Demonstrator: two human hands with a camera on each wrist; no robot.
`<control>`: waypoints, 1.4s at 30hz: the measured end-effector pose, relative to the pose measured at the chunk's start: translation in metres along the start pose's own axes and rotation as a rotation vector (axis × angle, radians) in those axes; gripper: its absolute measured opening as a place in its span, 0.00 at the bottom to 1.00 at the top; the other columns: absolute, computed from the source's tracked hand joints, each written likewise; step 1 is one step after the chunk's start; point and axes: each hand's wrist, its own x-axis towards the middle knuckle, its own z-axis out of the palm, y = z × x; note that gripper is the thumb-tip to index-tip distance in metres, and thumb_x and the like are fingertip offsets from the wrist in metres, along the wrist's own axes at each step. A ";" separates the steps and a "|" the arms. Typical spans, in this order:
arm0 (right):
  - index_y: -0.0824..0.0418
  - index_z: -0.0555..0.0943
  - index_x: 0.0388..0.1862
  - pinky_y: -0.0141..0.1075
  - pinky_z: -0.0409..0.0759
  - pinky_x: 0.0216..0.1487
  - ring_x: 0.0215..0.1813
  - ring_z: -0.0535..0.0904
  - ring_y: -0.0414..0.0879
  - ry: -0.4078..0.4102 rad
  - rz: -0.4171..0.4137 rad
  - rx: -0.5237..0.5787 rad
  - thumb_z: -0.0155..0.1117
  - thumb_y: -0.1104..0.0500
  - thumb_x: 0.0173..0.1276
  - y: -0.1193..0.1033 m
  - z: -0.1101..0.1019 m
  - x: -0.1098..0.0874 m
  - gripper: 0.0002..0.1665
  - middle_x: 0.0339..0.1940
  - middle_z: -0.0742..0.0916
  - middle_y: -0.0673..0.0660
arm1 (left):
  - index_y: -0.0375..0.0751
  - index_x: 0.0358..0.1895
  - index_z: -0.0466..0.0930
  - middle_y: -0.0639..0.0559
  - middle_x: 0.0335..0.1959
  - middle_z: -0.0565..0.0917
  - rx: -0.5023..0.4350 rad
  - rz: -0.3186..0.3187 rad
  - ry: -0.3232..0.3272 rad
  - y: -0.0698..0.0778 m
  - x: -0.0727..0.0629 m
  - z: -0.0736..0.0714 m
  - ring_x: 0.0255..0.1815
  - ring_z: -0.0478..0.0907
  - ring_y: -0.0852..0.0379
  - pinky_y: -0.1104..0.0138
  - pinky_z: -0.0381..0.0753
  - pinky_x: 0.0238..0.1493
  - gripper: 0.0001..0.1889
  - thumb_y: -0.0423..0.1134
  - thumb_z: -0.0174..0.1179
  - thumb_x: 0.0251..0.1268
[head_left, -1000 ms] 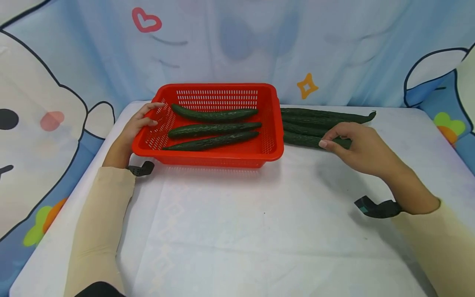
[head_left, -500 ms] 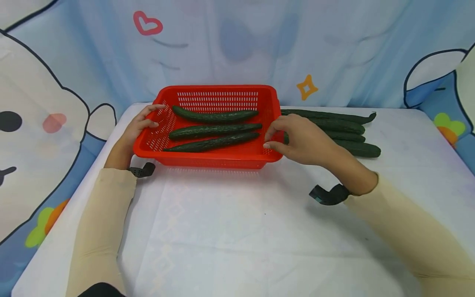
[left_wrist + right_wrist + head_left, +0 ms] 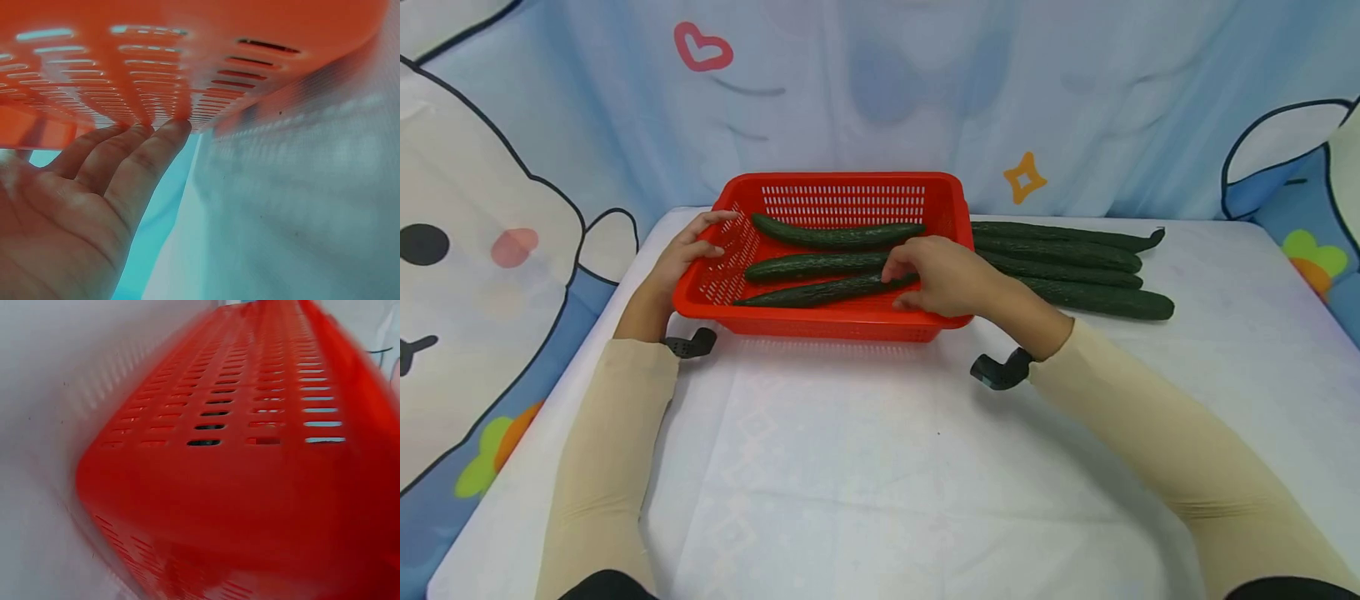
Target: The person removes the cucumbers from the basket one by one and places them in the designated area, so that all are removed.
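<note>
A red slotted plastic basket (image 3: 823,327) stands on the table. My left hand (image 3: 687,248) holds its left rim; in the left wrist view the fingers (image 3: 147,165) lie against the slotted outer wall. Inside are three dark green cucumbers: a back cucumber (image 3: 835,236), a middle cucumber (image 3: 812,266) and a front cucumber (image 3: 820,292). My right hand (image 3: 951,277) reaches over the right rim, thumb and fingers apart around the right end of the front cucumber. The right wrist view shows only the basket's outer wall (image 3: 262,487), and the hand is hidden there.
Several more cucumbers (image 3: 1082,271) lie side by side on the white tablecloth (image 3: 850,467), right of the basket. A blue patterned curtain (image 3: 880,92) hangs behind the table.
My right hand has moved left, from above the cucumbers on the table, across the basket's right rim to the front cucumber inside. My left hand stays at the left rim.
</note>
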 end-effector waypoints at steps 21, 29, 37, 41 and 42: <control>0.55 0.74 0.67 0.48 0.79 0.61 0.62 0.72 0.52 -0.213 0.123 -0.142 0.73 0.53 0.59 0.003 0.010 0.037 0.36 0.62 0.79 0.59 | 0.54 0.67 0.68 0.44 0.70 0.61 -0.004 0.018 -0.017 -0.001 0.002 -0.002 0.62 0.70 0.49 0.67 0.87 0.45 0.28 0.25 0.44 0.68; 0.53 0.70 0.72 0.49 0.77 0.64 0.63 0.72 0.53 -0.316 0.162 -0.160 0.73 0.55 0.59 0.003 0.013 0.043 0.41 0.63 0.78 0.60 | 0.54 0.67 0.67 0.45 0.70 0.61 0.002 0.011 -0.012 -0.002 0.002 -0.001 0.62 0.70 0.49 0.67 0.87 0.45 0.27 0.25 0.44 0.69; 0.51 0.67 0.74 0.50 0.77 0.64 0.66 0.69 0.55 -0.337 0.172 -0.194 0.74 0.55 0.57 0.003 0.015 0.044 0.45 0.66 0.75 0.59 | 0.55 0.66 0.68 0.45 0.70 0.61 -0.003 0.002 -0.009 0.000 0.000 0.000 0.61 0.70 0.50 0.68 0.87 0.45 0.27 0.25 0.44 0.69; 0.51 0.69 0.72 0.50 0.78 0.63 0.66 0.69 0.55 -0.323 0.168 -0.205 0.75 0.53 0.56 0.002 0.016 0.043 0.44 0.65 0.76 0.59 | 0.56 0.66 0.67 0.45 0.70 0.61 0.002 -0.004 -0.008 0.000 0.000 0.001 0.62 0.69 0.50 0.68 0.86 0.45 0.27 0.25 0.44 0.69; 0.51 0.70 0.72 0.50 0.78 0.63 0.65 0.69 0.54 -0.321 0.162 -0.210 0.75 0.52 0.56 0.002 0.016 0.043 0.44 0.64 0.76 0.59 | 0.56 0.66 0.67 0.45 0.70 0.61 0.006 -0.005 -0.007 0.000 0.000 0.001 0.62 0.69 0.50 0.68 0.86 0.45 0.27 0.25 0.44 0.69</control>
